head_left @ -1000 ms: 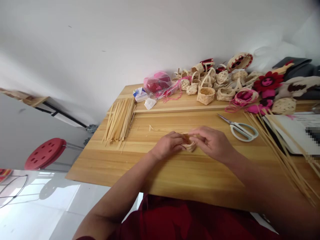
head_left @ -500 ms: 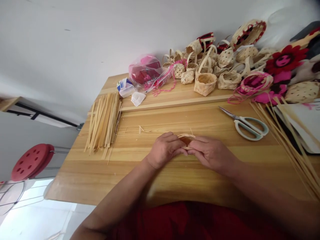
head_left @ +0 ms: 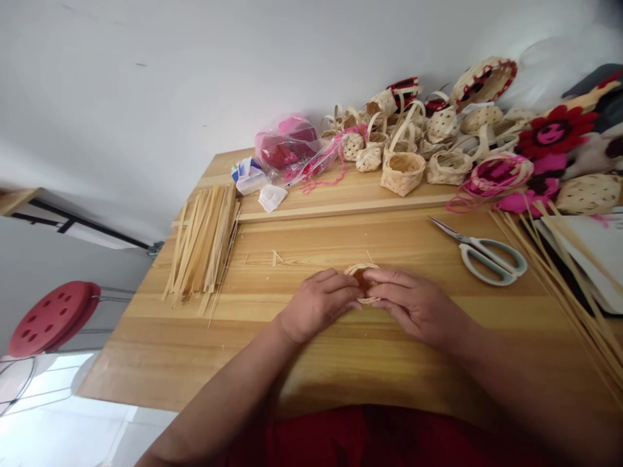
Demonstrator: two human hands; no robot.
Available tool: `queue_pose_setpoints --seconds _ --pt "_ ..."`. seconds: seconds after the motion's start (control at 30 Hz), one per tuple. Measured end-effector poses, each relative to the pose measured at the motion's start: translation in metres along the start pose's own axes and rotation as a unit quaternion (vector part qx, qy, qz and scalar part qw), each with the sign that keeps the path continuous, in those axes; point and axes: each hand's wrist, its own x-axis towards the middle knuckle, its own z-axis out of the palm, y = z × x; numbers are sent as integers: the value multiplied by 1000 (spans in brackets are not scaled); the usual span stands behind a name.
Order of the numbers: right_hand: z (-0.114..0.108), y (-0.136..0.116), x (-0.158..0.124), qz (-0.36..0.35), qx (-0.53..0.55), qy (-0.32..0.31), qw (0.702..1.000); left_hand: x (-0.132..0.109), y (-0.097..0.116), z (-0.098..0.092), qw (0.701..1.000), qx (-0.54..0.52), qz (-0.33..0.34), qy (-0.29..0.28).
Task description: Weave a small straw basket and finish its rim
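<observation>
A tiny woven bamboo-strip basket (head_left: 363,280) sits between my hands, just above the wooden tabletop (head_left: 146,370). Most of it is hidden by my fingers. My left hand (head_left: 318,305) pinches its left side, and my right hand (head_left: 413,308) holds its right side, with the fingertips of both hands close together. A loose bundle of flat bamboo strips (head_left: 202,246) lies to the left of my hands, and white-handled scissors (head_left: 489,259) lie to the right.
Finished small woven baskets (head_left: 399,172) crowd a raised wooden board along the wall. A plastic bag with pink and red material (head_left: 287,149), a red felt flower (head_left: 549,134) and long bamboo strips (head_left: 559,279) lie nearby. A red stool (head_left: 51,318) stands on the floor left of the table.
My hands have closed in around the small basket, which now shows less between them. The view has shifted slightly, so the table items sit a little differently in the frame.
</observation>
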Motion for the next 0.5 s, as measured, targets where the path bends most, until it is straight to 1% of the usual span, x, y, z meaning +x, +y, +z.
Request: queue_pose_setpoints --seconds 0.07,0.13,0.2,0.27,0.37,0.5 --pt "0 -7 -1 16 -21 -3 1000 1 3 -1 999 37 7 -1" --pt "3 -14 -2 28 -22 -21 999 1 6 -2 998 62 10 -17" --pt "7 -20 -4 48 -16 -46 998 0 8 -2 997 70 9 -35" --pt "12 -21 -6 74 -15 -59 995 0 9 -2 997 63 -1 -41" --pt "17 -19 -7 86 -10 -56 995 0 9 2 999 40 -24 -25" --pt "15 -13 -8 80 23 -49 995 0 9 9 998 17 -56 10"
